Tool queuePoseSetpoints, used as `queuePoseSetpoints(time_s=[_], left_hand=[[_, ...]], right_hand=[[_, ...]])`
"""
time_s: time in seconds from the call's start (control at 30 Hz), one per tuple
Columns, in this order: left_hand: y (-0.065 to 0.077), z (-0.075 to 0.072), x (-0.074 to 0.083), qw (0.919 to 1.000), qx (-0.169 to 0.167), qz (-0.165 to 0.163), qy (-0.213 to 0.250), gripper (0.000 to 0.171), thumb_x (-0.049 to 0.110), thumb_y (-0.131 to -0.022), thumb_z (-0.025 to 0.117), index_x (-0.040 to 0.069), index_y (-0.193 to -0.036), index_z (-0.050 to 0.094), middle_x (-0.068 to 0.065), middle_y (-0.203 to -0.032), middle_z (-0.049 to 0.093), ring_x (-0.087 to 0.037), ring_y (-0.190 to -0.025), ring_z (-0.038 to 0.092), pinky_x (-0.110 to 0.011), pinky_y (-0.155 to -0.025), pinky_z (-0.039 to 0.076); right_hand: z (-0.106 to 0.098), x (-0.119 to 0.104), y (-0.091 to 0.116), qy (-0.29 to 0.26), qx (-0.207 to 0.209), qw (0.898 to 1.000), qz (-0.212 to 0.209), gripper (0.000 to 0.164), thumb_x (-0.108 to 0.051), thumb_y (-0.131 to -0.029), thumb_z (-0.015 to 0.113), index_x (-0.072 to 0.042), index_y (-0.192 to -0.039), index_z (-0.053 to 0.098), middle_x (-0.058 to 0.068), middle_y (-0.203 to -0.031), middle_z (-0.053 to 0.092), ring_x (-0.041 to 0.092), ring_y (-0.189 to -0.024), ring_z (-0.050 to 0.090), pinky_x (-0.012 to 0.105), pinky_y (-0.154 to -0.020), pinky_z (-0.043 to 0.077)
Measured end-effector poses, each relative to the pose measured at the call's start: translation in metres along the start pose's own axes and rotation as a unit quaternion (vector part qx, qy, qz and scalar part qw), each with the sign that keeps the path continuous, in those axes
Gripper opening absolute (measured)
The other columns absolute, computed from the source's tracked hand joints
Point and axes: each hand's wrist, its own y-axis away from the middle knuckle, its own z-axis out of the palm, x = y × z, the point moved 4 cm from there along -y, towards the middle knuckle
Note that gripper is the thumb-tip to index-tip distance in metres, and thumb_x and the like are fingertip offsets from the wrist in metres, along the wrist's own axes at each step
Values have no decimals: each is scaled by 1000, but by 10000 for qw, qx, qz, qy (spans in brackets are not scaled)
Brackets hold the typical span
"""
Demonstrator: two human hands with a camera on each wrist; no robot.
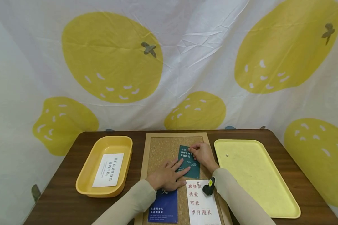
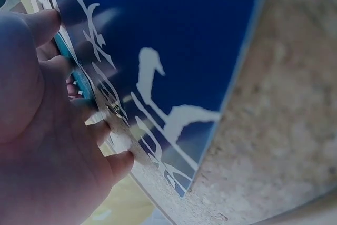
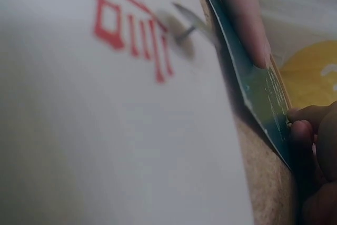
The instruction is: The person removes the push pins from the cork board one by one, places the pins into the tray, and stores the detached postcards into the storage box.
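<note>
A dark green card [image 1: 194, 172] with white print lies on the upper right of a wood-framed cork board [image 1: 161, 148]. My left hand [image 1: 166, 175] rests with spread, straight fingers over the card's lower left part. Near the card's top, the thumb and forefinger of my right hand [image 1: 203, 155] pinch a small thumbtack [image 3: 289, 124], mostly hidden by the fingertips. Below the left hand lies a blue card [image 1: 163, 208]. To its right is a white card [image 1: 202, 204] with red characters; a metal thumbtack [image 3: 185, 34] stands in its top, partly raised on its pin.
Left of the board, an orange-yellow basin [image 1: 101, 194] holds a white printed card [image 1: 108, 170]. A pale yellow tray [image 1: 253, 178] on the right carries one small thumbtack [image 1: 227, 155]. Behind the dark wooden table [image 1: 63, 190] hangs a lemon-patterned cloth [image 1: 180, 62].
</note>
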Motion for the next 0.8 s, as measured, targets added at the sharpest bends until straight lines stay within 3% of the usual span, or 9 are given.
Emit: queuePoseSetpoints(time_s=[0.8], left_hand=[[-1, -1, 0, 9999, -142, -36, 57, 62, 62, -101, 29, 44, -157, 9, 3, -168, 3, -18, -154, 2, -48, -123, 9]], right_hand=[[0, 0, 0, 136, -60, 9999, 61, 14, -15, -91, 71, -3, -87, 73, 3, -67, 64, 9, -54, 57, 23, -51, 52]])
